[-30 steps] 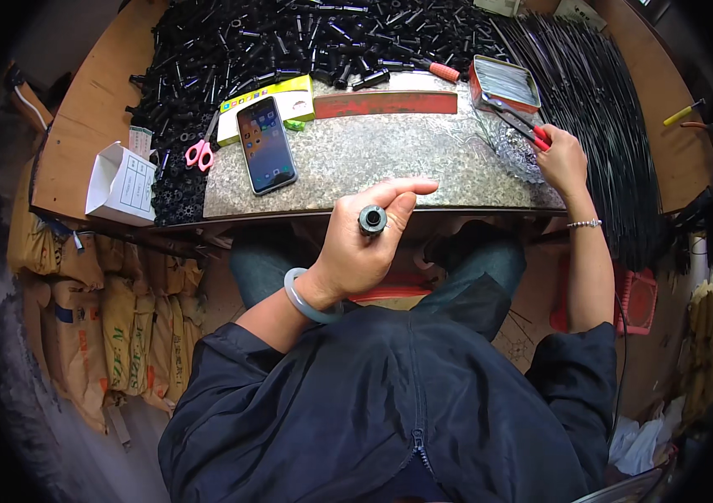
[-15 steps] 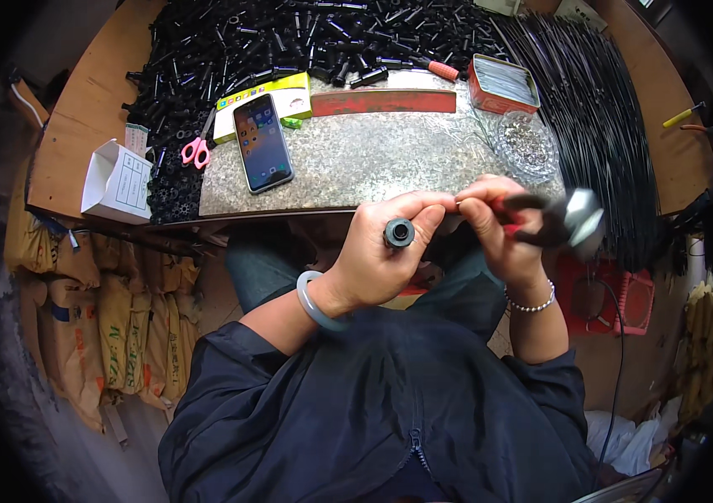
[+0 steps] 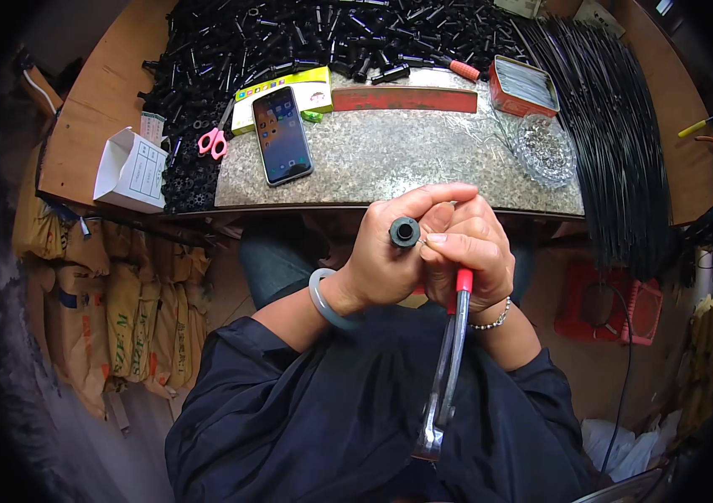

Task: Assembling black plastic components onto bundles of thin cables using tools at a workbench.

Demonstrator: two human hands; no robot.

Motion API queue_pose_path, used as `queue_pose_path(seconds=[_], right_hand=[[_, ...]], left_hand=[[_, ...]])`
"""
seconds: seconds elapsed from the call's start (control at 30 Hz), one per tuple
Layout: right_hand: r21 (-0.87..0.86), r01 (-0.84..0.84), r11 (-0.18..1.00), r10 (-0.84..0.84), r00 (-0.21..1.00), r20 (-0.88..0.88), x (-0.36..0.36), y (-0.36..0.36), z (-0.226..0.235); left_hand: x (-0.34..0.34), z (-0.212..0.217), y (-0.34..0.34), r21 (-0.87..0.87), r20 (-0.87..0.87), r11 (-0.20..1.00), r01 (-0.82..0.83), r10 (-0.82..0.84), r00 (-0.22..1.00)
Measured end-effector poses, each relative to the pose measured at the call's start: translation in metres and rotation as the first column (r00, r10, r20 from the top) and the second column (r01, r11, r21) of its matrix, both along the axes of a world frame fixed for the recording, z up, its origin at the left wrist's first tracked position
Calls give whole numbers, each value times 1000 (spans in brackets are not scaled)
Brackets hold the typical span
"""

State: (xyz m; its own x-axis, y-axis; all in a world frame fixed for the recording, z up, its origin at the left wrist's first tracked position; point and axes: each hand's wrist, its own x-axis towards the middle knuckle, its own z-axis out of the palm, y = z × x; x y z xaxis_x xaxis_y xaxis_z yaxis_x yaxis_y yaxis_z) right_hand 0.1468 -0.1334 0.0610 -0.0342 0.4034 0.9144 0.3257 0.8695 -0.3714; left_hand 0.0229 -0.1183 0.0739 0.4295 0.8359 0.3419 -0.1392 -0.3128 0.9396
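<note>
My left hand (image 3: 377, 260) is closed round a black tubular part (image 3: 404, 232), its round hollow end facing up. Pressed close beside it, my right hand (image 3: 482, 243) pinches something thin and small at the tube's side, too fine to name. Pliers (image 3: 455, 335) with red grips are also held in my right hand; their metal head points down toward my lap. Both hands are just off the table's near edge.
On the speckled tabletop (image 3: 390, 155) lie a phone (image 3: 282, 138), a yellow-green box (image 3: 323, 84), pink scissors (image 3: 213, 142) and a glass dish (image 3: 546, 151) of small metal pieces. Behind is a heap of black parts (image 3: 314, 38). Long black rods (image 3: 599, 126) lie right; a white carton (image 3: 132, 172) stands left.
My right hand has come in against the left. The pliers have swung from pointing right to pointing down toward my body. The whole view has shifted slightly.
</note>
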Motion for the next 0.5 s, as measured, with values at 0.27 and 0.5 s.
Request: queue_pose_path(seconds=[0.27,0.5], right_hand=[[3,3,1000,-3,1000,0,-3,0,2],[-3,1,1000,-1,1000,-9,-4,0,0]], left_hand=[[-2,2,1,-63,-1,998,17,-17,1000],[-3,1,1,-60,24,998,32,-30,999]])
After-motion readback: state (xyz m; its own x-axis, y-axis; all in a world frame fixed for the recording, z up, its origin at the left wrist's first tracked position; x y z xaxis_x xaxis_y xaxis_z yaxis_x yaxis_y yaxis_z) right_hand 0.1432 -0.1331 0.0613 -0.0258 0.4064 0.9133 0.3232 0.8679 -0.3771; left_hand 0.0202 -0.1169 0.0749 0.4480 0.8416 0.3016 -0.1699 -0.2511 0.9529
